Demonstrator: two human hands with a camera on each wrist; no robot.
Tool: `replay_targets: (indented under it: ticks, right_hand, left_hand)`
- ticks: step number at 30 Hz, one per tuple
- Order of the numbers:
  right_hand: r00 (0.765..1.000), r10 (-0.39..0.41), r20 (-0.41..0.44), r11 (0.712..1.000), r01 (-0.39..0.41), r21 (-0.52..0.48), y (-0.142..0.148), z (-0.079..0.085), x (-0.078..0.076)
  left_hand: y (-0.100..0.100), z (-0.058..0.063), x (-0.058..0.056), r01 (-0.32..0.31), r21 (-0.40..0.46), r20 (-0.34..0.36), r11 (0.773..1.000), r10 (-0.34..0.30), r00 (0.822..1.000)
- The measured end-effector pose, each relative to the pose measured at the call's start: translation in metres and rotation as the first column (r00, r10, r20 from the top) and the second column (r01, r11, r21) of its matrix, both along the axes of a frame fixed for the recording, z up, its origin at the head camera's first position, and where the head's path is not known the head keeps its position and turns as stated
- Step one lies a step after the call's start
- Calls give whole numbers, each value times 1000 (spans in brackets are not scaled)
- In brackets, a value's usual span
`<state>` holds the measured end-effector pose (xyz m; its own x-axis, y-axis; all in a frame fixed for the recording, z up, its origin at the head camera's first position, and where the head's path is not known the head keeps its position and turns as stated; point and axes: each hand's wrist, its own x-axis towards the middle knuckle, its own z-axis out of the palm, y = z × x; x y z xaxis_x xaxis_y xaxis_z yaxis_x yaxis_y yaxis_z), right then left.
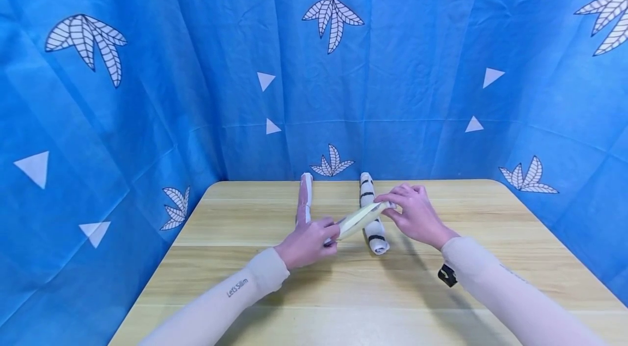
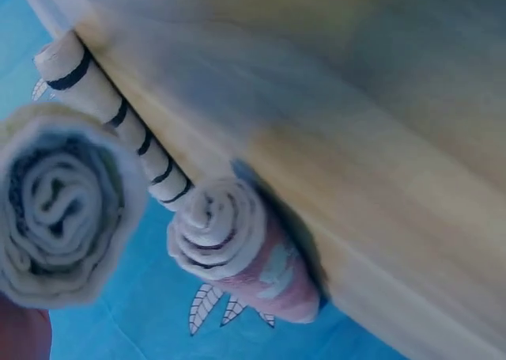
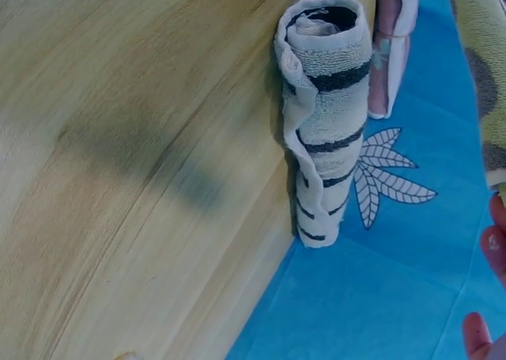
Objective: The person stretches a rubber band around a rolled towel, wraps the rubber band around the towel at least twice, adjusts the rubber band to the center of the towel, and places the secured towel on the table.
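A rolled yellow towel (image 1: 360, 220) with grey patches is held up above the table, tilted so its right end is higher. My left hand (image 1: 310, 241) grips its left end, while my right hand (image 1: 413, 216) has fingers and thumb at the other end. Behind it lies a white rolled towel with black stripes (image 1: 376, 237), partly covered by the yellow roll in the head view. Farther left is a pink and white rolled towel (image 1: 304, 199), its near end hidden behind my left hand. The left wrist view shows the yellow roll's spiral end (image 2: 63, 210) close up.
The wooden table (image 1: 314, 291) has rounded far corners. A blue curtain (image 1: 417, 62) with leaf and triangle prints hangs around its back and sides. Both lying rolls point toward the back edge, with a gap between them. A black band (image 1: 447, 275) shows at my right wrist.
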<state>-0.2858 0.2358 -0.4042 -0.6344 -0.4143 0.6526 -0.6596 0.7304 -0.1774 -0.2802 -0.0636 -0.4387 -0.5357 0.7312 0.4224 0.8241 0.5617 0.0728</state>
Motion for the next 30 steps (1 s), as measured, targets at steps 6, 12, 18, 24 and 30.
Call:
replay_targets:
  ticks: [6,12,18,24,30]
  right_hand:
    - [998,7,57,1000,-6,-11,1,-1,-1]
    - [979,-2,203,999,10,-40,4,6,-2]
    - [947,-12,320,995,44,-92,4,10,-3]
    - [935,55,351,991,-7,-136,7,7,-2]
    - [963,128,236,987,-101,-124,11,2,-2]
  left_hand:
    - [-7,-5,-3,67,62,-30,996,-65,997]
    - [-8,-5,-6,-18,177,178,984,-14,984]
    - [-3,-4,-6,-100,105,101,989,90,991]
    - [-4,-5,-6,-87,195,220,977,43,975]
    - [-8,-3,-8,-131,374,524,918,-92,847]
